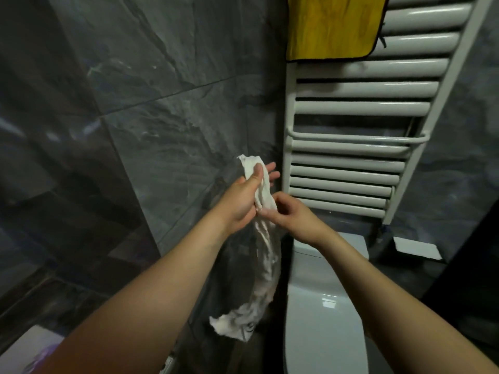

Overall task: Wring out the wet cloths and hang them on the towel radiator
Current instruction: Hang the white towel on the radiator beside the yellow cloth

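Observation:
A long white cloth (266,268) hangs bunched in front of the dark wall, left of the white towel radiator (359,114). My left hand (243,201) grips its upper part, thumb pressed on the fabric and fingertips showing beyond it. Just below, my right hand (291,214) pinches the same cloth from the right. The cloth's lower end dangles loose near the toilet. A yellow cloth (332,25) with a dark hem hangs over the upper bars of the radiator.
A white toilet (324,306) with its lid down stands below the radiator. Dark grey marble tiles (135,103) cover the wall on the left. A white box-like object (415,248) lies right of the cistern. Something pale and purple (35,354) sits at the bottom left.

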Available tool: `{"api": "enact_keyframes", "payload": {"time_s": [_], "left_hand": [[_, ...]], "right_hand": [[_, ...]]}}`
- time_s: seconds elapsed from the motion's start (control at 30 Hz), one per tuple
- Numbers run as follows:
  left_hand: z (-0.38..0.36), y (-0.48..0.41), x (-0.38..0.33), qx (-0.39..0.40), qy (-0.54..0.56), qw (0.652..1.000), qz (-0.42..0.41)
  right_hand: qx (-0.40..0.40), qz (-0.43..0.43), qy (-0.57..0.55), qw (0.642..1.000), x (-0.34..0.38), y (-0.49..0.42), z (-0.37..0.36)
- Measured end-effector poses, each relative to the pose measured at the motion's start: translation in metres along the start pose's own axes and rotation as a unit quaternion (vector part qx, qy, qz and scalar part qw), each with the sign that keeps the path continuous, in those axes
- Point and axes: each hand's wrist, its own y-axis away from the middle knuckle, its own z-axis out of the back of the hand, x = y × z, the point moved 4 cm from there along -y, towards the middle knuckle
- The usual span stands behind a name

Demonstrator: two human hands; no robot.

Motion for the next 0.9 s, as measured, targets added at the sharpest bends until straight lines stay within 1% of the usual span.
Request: {"api": "enact_keyframes", "payload": {"time_s": [0.07, 0.2, 0.3, 0.33, 0.37, 0.43, 0.47, 0.5, 0.57, 0.63, 0.67, 0.73, 0.8, 0.83, 0.9], "left_hand": [[0.006, -0.003, -0.002, -0.021, -0.006, 1.000, 0.005], [0.024, -0.004, -0.004, -0.092, -0.031, 0.995, 0.007], [0.030, -0.004, -0.002, -0.105, -0.089, 0.990, 0.005], [0.031, -0.006, -0.002, -0.105, -0.102, 0.989, 0.009], [0.031, -0.007, -0.002, -0.104, -0.106, 0.989, 0.010], [0.029, -0.011, -0.004, -0.102, -0.098, 0.990, 0.002], [0.028, -0.014, -0.006, -0.097, -0.093, 0.991, -0.006], [0.026, -0.016, -0.006, -0.087, -0.087, 0.992, -0.012], [0.021, -0.021, -0.006, -0.069, -0.068, 0.995, -0.007], [0.019, -0.027, -0.005, -0.106, -0.081, 0.991, -0.006], [0.019, -0.030, -0.005, -0.138, -0.110, 0.984, -0.013], [0.015, -0.030, -0.006, -0.181, -0.187, 0.965, -0.038], [0.005, -0.029, -0.007, -0.192, -0.233, 0.952, -0.059], [0.001, -0.029, -0.007, -0.189, -0.241, 0.950, -0.057], [-0.010, -0.031, -0.004, -0.174, -0.245, 0.953, -0.030]], "right_hand": [[-0.023, 0.001, -0.018, 1.000, -0.003, -0.003, 0.005], [-0.096, -0.020, -0.090, 0.991, -0.007, -0.006, 0.023], [-0.120, -0.054, -0.142, 0.981, -0.004, -0.011, 0.025], [-0.120, -0.071, -0.144, 0.980, -0.002, -0.011, 0.024], [-0.110, -0.076, -0.128, 0.983, 0.001, -0.010, 0.023], [-0.067, -0.053, -0.052, 0.995, 0.009, -0.005, 0.021], [-0.045, -0.046, -0.035, 0.997, 0.010, -0.002, 0.020], [-0.022, -0.053, -0.058, 0.997, 0.007, 0.001, 0.020], [0.013, -0.089, -0.169, 0.982, -0.001, 0.006, 0.025], [0.032, -0.118, -0.258, 0.958, -0.006, 0.012, 0.032], [0.047, -0.115, -0.273, 0.954, -0.006, 0.013, 0.035], [0.085, -0.101, -0.266, 0.955, -0.006, 0.015, 0.037], [0.102, -0.093, -0.254, 0.957, -0.006, 0.018, 0.039], [0.095, -0.094, -0.246, 0.960, -0.006, 0.020, 0.041], [0.054, -0.098, -0.229, 0.967, -0.010, 0.022, 0.047]]}}
